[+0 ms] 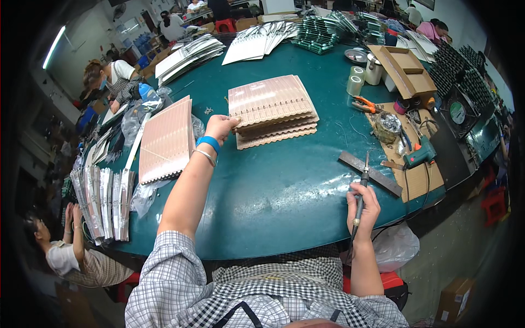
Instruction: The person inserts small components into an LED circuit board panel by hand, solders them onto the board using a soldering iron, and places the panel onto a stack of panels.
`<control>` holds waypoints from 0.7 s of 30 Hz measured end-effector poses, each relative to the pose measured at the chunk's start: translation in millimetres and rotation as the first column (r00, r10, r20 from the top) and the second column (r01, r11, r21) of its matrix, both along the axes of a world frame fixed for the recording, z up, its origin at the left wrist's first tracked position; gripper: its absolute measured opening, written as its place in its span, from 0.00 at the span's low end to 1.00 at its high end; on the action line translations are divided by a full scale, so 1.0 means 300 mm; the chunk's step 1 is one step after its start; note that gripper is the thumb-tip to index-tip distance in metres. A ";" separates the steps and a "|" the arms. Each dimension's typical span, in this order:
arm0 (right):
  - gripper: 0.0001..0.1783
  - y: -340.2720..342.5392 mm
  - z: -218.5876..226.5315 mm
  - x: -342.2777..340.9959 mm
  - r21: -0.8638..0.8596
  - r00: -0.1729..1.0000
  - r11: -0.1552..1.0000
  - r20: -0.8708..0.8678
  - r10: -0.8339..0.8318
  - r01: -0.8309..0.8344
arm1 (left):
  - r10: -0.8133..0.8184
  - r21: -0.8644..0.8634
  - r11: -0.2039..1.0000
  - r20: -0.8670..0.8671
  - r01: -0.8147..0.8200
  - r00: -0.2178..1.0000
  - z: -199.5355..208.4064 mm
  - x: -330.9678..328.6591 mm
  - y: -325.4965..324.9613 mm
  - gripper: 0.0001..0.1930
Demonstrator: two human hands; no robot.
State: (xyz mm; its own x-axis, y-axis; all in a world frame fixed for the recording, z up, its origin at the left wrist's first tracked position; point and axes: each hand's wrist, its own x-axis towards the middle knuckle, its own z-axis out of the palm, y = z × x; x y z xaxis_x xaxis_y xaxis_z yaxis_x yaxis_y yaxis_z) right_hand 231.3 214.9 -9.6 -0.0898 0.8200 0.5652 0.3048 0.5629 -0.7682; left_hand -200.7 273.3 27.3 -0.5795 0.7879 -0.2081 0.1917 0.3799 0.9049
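Observation:
At the left edge of a stack of pinkish board panels [272, 101] with scalloped edges, my left hand [220, 128] is closed, pinching a corner of an upper panel. That panel looks slightly raised over those beneath. My right hand [364, 210] grips a soldering iron [361, 198], its tip pointing away from me over a dark flat metal bar [371, 174]. Left of my left forearm lies a second pile of pinkish panels [167, 139]. How many panels my fingers pinch is hidden.
Cardboard on the right bears a green glue gun [420, 153], a jar [387, 127] and orange-handled pliers [363, 105]. Tape rolls [355, 82] and a cardboard box [403, 74] stand behind. White panel stacks [188, 59] line the far edge; bundled strips [104, 202] sit left. Co-workers sit around.

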 end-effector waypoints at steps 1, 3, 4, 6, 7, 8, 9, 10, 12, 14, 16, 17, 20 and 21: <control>0.10 0.001 -0.003 0.002 -0.005 1.000 1.000 0.004 -0.006 0.006 | 0.028 0.006 1.000 -0.103 -0.028 0.994 -0.006 0.001 0.009 0.15; 0.10 0.003 -0.011 0.006 -0.005 1.000 1.000 0.007 -0.013 0.013 | 0.050 -0.006 0.999 -0.274 -0.054 0.961 -0.016 -0.004 0.016 0.21; 0.10 0.003 -0.018 0.008 -0.029 1.000 0.999 -0.001 -0.013 0.013 | 0.051 -0.002 0.999 -0.274 -0.054 0.960 -0.018 -0.001 0.017 0.21; 0.10 0.004 -0.021 0.010 -0.049 1.000 0.999 -0.009 -0.016 0.016 | 0.058 -0.055 0.995 -0.371 -0.084 0.927 -0.020 0.005 0.023 0.22; 0.10 0.000 -0.015 0.009 -0.045 1.000 0.999 -0.016 -0.014 0.013 | 0.061 -0.049 0.995 -0.372 -0.085 0.926 -0.036 -0.010 0.028 0.22; 0.10 -0.002 -0.011 0.008 -0.040 1.000 0.999 -0.023 -0.010 0.009 | 0.122 -0.017 0.990 -0.400 -0.140 0.909 -0.059 -0.030 0.034 0.23; 0.10 -0.004 -0.008 0.008 -0.035 1.000 0.999 -0.025 -0.009 0.008 | 0.183 0.016 0.981 -0.425 -0.194 0.886 -0.079 -0.052 0.041 0.24; 0.10 -0.002 -0.013 0.008 -0.042 1.000 0.999 -0.028 -0.007 0.006 | 0.183 0.015 0.981 -0.426 -0.196 0.886 -0.081 -0.053 0.041 0.24; 0.10 0.003 -0.023 0.008 -0.050 0.999 0.999 -0.033 -0.002 0.001 | 0.131 -0.058 0.982 -0.477 -0.179 0.869 -0.085 -0.054 0.039 0.26; 0.10 0.003 -0.028 0.013 -0.056 1.000 0.998 -0.024 -0.017 0.015 | 0.106 -0.070 0.984 -0.506 -0.163 0.856 -0.070 -0.033 0.035 0.27; 0.10 -0.003 -0.018 0.014 -0.047 1.000 0.999 -0.014 -0.023 0.022 | 0.083 -0.083 0.985 -0.534 -0.150 0.841 -0.062 -0.022 0.026 0.29; 0.10 -0.004 -0.014 0.014 -0.040 1.000 0.999 -0.003 -0.027 0.027 | 0.086 -0.071 0.987 -0.531 -0.146 0.843 -0.062 -0.020 0.021 0.30; 0.10 -0.003 -0.015 0.011 -0.045 1.000 0.999 -0.018 -0.020 0.019 | 0.121 -0.037 0.986 -0.516 -0.163 0.848 -0.085 -0.033 0.017 0.33; 0.10 -0.003 -0.015 0.010 -0.043 1.000 0.999 -0.019 -0.018 0.017 | 0.151 -0.017 0.983 -0.502 -0.184 0.852 -0.096 -0.040 0.015 0.35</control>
State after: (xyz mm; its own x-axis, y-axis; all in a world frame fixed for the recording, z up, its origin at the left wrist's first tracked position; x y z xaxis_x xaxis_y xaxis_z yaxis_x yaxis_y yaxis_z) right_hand 234.4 213.9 -14.1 -0.0644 0.8448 0.5312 0.2991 0.5242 -0.7974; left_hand -212.7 277.9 -1.6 -0.7408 0.6646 0.0973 0.5372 0.4992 0.6799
